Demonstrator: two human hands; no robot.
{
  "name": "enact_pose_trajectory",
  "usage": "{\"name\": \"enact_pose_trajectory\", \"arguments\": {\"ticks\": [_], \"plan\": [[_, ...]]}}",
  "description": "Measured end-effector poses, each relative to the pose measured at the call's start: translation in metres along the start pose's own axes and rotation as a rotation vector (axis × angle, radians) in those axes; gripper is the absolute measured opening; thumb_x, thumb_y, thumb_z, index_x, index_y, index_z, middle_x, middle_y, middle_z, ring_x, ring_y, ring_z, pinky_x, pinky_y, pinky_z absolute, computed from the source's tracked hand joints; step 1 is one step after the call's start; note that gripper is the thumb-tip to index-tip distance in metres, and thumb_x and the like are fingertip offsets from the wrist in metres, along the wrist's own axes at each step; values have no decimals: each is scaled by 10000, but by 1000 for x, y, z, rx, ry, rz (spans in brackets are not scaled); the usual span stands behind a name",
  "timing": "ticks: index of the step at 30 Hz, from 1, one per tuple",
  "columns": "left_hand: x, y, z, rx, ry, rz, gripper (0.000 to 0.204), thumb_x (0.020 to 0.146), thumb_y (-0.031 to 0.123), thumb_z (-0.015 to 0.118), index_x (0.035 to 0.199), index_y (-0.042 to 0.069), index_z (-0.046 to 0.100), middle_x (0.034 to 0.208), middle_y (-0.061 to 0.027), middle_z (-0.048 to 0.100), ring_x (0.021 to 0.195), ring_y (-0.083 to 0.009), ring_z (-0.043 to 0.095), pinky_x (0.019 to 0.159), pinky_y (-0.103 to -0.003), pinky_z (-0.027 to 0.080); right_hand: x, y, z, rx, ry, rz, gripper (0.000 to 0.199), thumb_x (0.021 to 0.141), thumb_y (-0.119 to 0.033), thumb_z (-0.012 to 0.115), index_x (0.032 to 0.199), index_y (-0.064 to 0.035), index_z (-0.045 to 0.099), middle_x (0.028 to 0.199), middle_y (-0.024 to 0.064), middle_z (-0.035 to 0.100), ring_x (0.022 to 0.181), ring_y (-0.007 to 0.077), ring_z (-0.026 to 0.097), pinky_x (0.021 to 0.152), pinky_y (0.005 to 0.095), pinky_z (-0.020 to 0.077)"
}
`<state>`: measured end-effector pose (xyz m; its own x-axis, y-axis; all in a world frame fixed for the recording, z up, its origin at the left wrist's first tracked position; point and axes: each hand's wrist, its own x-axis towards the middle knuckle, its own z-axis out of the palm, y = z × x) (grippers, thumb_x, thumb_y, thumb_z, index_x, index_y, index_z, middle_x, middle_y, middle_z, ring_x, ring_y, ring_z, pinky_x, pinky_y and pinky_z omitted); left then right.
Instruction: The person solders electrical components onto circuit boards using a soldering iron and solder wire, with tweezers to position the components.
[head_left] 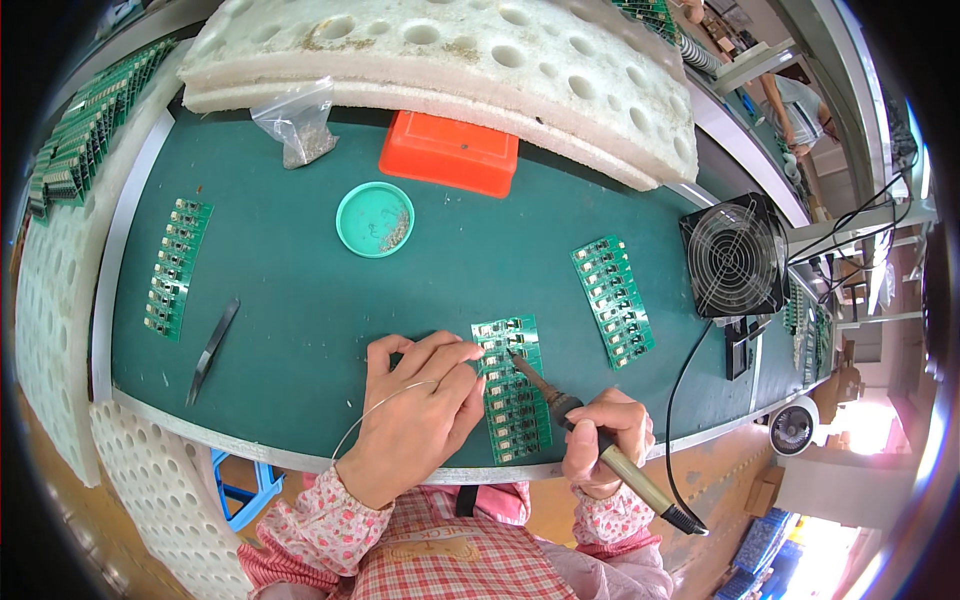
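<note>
A green circuit board [517, 425] with rows of small components lies on the table in front of me. My right hand [612, 428] grips a soldering iron [638, 478] by its handle, and the iron's tip rests at the upper part of that board. At the board's left edge is my left hand [412, 420], its fingers closed on a thin solder wire [378, 405]. The wire loops over the back of the hand toward the wrist; its tip at the fingers is hard to make out.
Two more circuit boards, one right [612, 302] and one far left [178, 270], lie flat. Black tweezers [213, 350], a turquoise dish [362, 236], a red box [448, 152] and a plastic bag [300, 125] lie about. A black fan [735, 255] stands right; pale foam [450, 90] borders the back.
</note>
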<state>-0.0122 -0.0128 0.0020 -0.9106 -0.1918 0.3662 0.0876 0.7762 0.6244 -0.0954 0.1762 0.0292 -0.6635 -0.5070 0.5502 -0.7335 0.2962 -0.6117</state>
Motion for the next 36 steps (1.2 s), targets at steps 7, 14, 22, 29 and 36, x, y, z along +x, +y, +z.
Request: {"name": "enact_pose_trajectory", "arguments": {"ticks": [7, 14, 22, 29, 36], "plan": [[0, -2, -1, -21, -7, -11, 82, 828, 102, 705, 836, 59, 636, 1072, -37, 686, 1047, -194, 629, 893, -425, 387, 14, -3, 3, 35, -153, -162, 147, 829, -64, 713, 893, -39, 583, 647, 22, 616, 454, 182, 534, 435, 318, 432], [1, -3, 2, -8, -3, 3, 108, 806, 93, 721, 829, 65, 619, 1072, -30, 671, 1037, -189, 617, 878, -419, 382, 17, -4, 6, 30, -173, -164, 140, 813, -48, 711, 876, -42, 586, 611, 15, 570, 443, 180, 509, 428, 320, 415], [1, -3, 2, -3, -4, 10, 128, 801, 89, 725, 856, 62, 613, 1088, -30, 651, 1046, -189, 601, 868, -406, 381, 17, -5, 7, 20, -186, -169, 158, 808, -51, 729, 891, -40, 595, 610, 18, 565, 453, 181, 511, 427, 318, 412], [2, -2, 1, -14, -7, 4, 121, 807, 91, 723, 853, 63, 614, 1082, -30, 654, 1048, -191, 600, 868, -408, 381, 19, -7, 10, 13, -195, -188, 147, 791, -41, 723, 879, -36, 606, 594, 15, 556, 435, 182, 502, 415, 314, 404], [0, -3, 2, -8, 0, 0, 125, 793, 85, 727, 841, 69, 612, 1082, -26, 660, 1041, -179, 605, 866, -404, 380, 24, -18, 16, -76, -208, -255, 150, 737, -22, 729, 820, -44, 606, 584, 8, 555, 412, 175, 488, 391, 302, 381]]}}
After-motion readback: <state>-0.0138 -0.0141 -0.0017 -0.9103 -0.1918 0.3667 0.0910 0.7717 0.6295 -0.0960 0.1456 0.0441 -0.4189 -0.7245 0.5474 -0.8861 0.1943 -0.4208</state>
